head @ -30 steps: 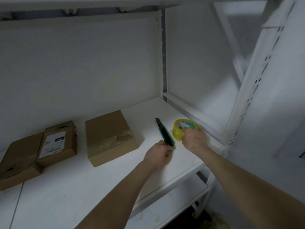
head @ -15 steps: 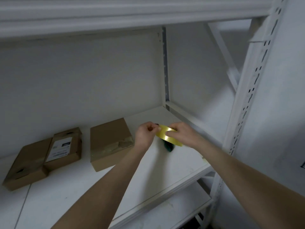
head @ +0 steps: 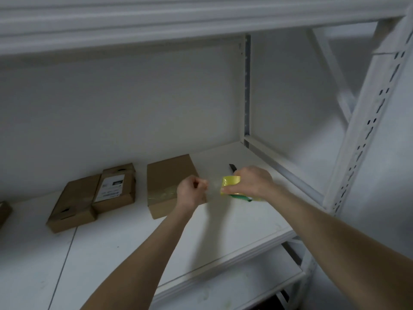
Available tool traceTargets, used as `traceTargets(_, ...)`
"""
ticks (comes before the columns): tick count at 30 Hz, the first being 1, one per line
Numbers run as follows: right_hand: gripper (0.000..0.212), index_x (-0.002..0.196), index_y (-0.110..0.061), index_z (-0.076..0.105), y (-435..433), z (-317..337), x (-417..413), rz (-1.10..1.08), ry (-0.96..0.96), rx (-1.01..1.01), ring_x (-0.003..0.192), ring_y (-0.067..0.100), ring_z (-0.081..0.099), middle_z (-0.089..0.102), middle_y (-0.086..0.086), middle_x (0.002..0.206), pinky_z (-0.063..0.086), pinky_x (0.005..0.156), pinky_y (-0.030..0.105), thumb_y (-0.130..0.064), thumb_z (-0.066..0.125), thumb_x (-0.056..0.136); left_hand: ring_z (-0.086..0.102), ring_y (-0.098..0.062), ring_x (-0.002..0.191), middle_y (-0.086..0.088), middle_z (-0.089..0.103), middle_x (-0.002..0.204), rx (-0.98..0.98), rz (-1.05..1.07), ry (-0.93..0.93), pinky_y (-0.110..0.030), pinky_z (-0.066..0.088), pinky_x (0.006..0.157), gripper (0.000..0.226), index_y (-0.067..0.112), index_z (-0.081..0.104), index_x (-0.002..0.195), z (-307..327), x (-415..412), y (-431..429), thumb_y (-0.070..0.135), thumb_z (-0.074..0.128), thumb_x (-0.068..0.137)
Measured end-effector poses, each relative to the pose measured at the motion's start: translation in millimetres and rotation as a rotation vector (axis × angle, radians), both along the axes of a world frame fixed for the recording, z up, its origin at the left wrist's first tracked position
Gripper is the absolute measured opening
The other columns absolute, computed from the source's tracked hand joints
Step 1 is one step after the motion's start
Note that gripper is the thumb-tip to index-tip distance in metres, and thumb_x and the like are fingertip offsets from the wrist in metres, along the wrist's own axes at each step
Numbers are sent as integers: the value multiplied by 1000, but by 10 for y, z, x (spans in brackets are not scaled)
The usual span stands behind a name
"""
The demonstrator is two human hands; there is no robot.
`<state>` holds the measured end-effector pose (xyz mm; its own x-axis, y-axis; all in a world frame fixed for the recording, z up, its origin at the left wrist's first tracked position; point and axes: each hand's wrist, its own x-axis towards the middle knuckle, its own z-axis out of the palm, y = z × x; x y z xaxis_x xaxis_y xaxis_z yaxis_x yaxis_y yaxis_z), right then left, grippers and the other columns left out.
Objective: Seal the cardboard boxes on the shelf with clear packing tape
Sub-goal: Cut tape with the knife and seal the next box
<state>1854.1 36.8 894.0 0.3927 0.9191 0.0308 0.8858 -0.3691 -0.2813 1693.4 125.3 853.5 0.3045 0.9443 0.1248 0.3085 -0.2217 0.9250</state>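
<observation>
My right hand (head: 252, 183) grips a yellowish roll of clear packing tape (head: 231, 184) above the white shelf (head: 234, 224). My left hand (head: 192, 193) pinches the free end of the tape, and a short clear strip (head: 214, 187) stretches between the two hands. Just left of them lies a plain cardboard box (head: 165, 175) with old tape across its top. Further left sit a box with a white label (head: 115, 187) and a flat box (head: 73, 204) under its edge.
A dark utility knife (head: 233, 167) lies on the shelf behind my right hand, mostly hidden. A white perforated upright (head: 366, 130) stands at the right. A lower shelf (head: 234, 287) shows beneath. Another box corner (head: 3, 212) pokes in at far left.
My right hand lifted the tape roll off the shelf. My left hand left the knife, took the tape's end and has drawn out a short strip to the left.
</observation>
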Motion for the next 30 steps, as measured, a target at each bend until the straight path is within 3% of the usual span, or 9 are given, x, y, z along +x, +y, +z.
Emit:
traceTargets(4,54,77,-25,64,49,-87,-132,38,-68,-33,91,20,62,62,-3,82,36,61,27,-78,60,68,55,-10,60,1,61,66,-69,-18,-51,-21,44,54,22,13,58,70,-203,-346,-9,9,59,91)
traceTargets(6,53,73,-23,59,61,-148,-199,104,-36,-30,92,19,60,63,-1,86,33,60,27,-76,60,72,57,-12,63,2,62,66,-75,-28,-37,-24,43,60,23,15,58,68,-305,-485,36,9,60,91)
traceTargets(12,55,105,-23,66,158,-320,-391,106,-90,6,110,21,58,67,1,110,39,77,29,-71,57,79,59,3,57,3,63,66,-101,-65,-25,-10,44,60,23,12,57,69,-389,-594,208,4,61,90)
traceTargets(16,59,119,-25,64,235,-354,-416,67,-60,44,112,21,59,67,2,115,43,81,29,-69,58,81,60,-13,68,2,65,67,-95,-72,16,-26,45,70,25,17,58,65,-365,-526,431,7,63,88)
traceTargets(19,64,126,-25,60,341,-304,-390,51,-9,-3,113,22,58,65,3,119,43,84,30,-70,58,80,59,-3,60,7,64,63,-94,-52,25,-19,45,65,24,17,59,66,-310,-460,560,9,63,88)
traceTargets(21,56,115,-31,65,366,-272,-328,49,5,-55,112,23,59,65,3,112,42,82,29,-71,60,77,60,-3,61,8,64,62,-84,-36,25,-18,47,66,25,17,60,65,-288,-451,617,10,61,89)
traceTargets(24,47,66,-27,49,293,-375,-277,99,-30,-137,93,23,61,54,-2,79,36,69,28,-71,60,77,63,-18,65,2,65,61,-113,-39,12,-38,53,78,28,15,59,64,-316,-528,668,6,59,90)
traceTargets(27,50,61,-25,40,191,-443,-255,122,-33,-115,83,23,58,49,-4,70,31,65,28,-66,61,80,64,-20,61,-5,65,65,-84,-42,33,-43,55,77,26,14,57,67,-310,-584,619,5,58,91)
traceTargets(30,36,78,-31,59,146,-334,-259,122,-68,-58,101,25,61,64,4,92,34,72,28,-67,58,82,63,-22,62,-7,64,66,-99,-31,2,-44,57,79,21,13,57,72,-265,-612,604,5,58,92)
